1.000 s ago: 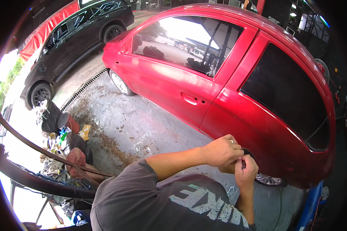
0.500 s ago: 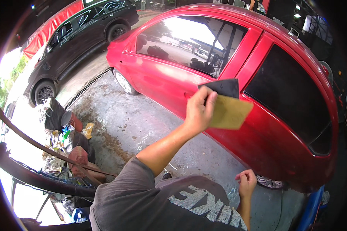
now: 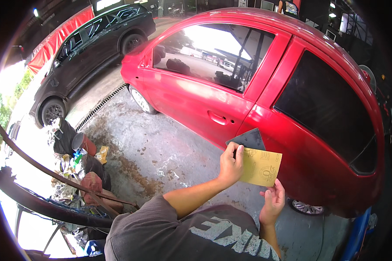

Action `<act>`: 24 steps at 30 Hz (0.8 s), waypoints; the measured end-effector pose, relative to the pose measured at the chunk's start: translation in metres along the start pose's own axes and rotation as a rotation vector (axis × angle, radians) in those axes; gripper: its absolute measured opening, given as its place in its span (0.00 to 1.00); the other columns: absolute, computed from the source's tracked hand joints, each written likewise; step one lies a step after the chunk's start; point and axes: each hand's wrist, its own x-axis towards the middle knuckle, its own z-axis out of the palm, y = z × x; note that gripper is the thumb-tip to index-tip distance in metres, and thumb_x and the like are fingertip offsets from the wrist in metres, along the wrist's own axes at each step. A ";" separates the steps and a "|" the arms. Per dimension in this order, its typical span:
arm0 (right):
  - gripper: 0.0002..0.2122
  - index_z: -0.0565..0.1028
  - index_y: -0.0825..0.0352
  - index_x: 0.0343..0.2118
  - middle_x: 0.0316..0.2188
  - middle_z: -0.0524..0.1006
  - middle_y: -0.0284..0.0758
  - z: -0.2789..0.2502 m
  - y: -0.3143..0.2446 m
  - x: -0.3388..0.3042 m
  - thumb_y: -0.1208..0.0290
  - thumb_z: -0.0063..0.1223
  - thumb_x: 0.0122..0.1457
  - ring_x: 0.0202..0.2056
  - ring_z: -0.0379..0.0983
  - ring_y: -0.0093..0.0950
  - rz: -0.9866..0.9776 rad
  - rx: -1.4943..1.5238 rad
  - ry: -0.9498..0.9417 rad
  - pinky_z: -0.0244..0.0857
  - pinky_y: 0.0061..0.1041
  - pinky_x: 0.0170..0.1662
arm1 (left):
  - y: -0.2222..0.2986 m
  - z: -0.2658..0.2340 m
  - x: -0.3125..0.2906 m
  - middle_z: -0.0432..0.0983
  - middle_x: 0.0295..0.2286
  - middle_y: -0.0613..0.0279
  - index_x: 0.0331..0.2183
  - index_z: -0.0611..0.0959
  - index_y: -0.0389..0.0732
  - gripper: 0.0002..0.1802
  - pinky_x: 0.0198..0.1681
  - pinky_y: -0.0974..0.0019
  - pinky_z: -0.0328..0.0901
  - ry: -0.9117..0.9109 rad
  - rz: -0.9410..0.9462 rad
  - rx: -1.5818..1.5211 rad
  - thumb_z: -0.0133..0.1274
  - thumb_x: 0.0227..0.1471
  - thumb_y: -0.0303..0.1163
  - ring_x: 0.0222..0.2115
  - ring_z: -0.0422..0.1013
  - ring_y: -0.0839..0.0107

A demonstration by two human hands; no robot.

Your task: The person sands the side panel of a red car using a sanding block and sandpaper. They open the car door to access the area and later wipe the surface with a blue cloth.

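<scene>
My left hand pinches sandpaper between thumb and fingers, in front of the red car's side. A tan printed backing faces me, and a dark grey piece of sandpaper sticks up behind it. Whether these are two sheets or one folded sheet, I cannot tell. Just below the tan sheet's lower right corner is my right hand, its fingers apart and the fingertips at or close to the edge. The red car has dull, pale patches on its door, and its door handle recess shows beyond the sheets.
A dark SUV stands at the far left, past a floor drain grate. Rubbish bags and a reddish bucket are heaped at left, behind a dark curved bar. A blue post rises at lower right. Another person is at the back.
My left hand has come down and nearer with the sandpaper, uncovering the door handle recess. My right hand has risen to the sheet's lower edge and its fingers have uncurled.
</scene>
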 end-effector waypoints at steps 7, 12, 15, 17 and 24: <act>0.20 0.69 0.67 0.66 0.62 0.77 0.42 0.005 -0.024 0.009 0.69 0.53 0.76 0.61 0.77 0.34 0.131 0.648 -0.208 0.77 0.40 0.58 | -0.010 0.004 -0.011 0.76 0.26 0.54 0.37 0.79 0.37 0.16 0.36 0.57 0.69 -0.035 -0.097 0.081 0.53 0.77 0.38 0.29 0.71 0.68; 0.16 0.75 0.70 0.61 0.56 0.83 0.41 -0.019 0.003 0.014 0.68 0.56 0.76 0.54 0.80 0.31 0.126 0.598 -0.046 0.77 0.35 0.54 | -0.032 0.007 -0.028 0.79 0.27 0.54 0.40 0.81 0.39 0.13 0.37 0.53 0.71 -0.216 -0.113 0.182 0.56 0.74 0.40 0.29 0.76 0.62; 0.12 0.81 0.71 0.52 0.48 0.86 0.38 -0.047 0.000 0.031 0.69 0.64 0.73 0.47 0.82 0.27 -0.061 -0.038 0.160 0.77 0.31 0.49 | -0.044 -0.001 -0.022 0.86 0.33 0.50 0.43 0.84 0.43 0.15 0.41 0.43 0.73 -0.360 0.236 0.560 0.63 0.66 0.45 0.36 0.82 0.46; 0.08 0.84 0.68 0.39 0.37 0.87 0.36 -0.044 -0.036 0.036 0.72 0.74 0.64 0.39 0.84 0.30 -0.234 -0.672 0.383 0.77 0.34 0.44 | -0.060 -0.011 -0.004 0.86 0.33 0.51 0.43 0.85 0.44 0.16 0.41 0.45 0.73 -0.357 0.467 0.674 0.65 0.65 0.46 0.36 0.83 0.49; 0.09 0.83 0.63 0.37 0.31 0.84 0.39 -0.013 -0.018 0.030 0.76 0.75 0.56 0.34 0.83 0.44 -0.622 -0.988 -0.032 0.75 0.41 0.38 | 0.002 0.014 -0.025 0.87 0.39 0.42 0.51 0.86 0.39 0.24 0.46 0.47 0.75 -0.858 -0.005 0.335 0.62 0.70 0.51 0.40 0.84 0.46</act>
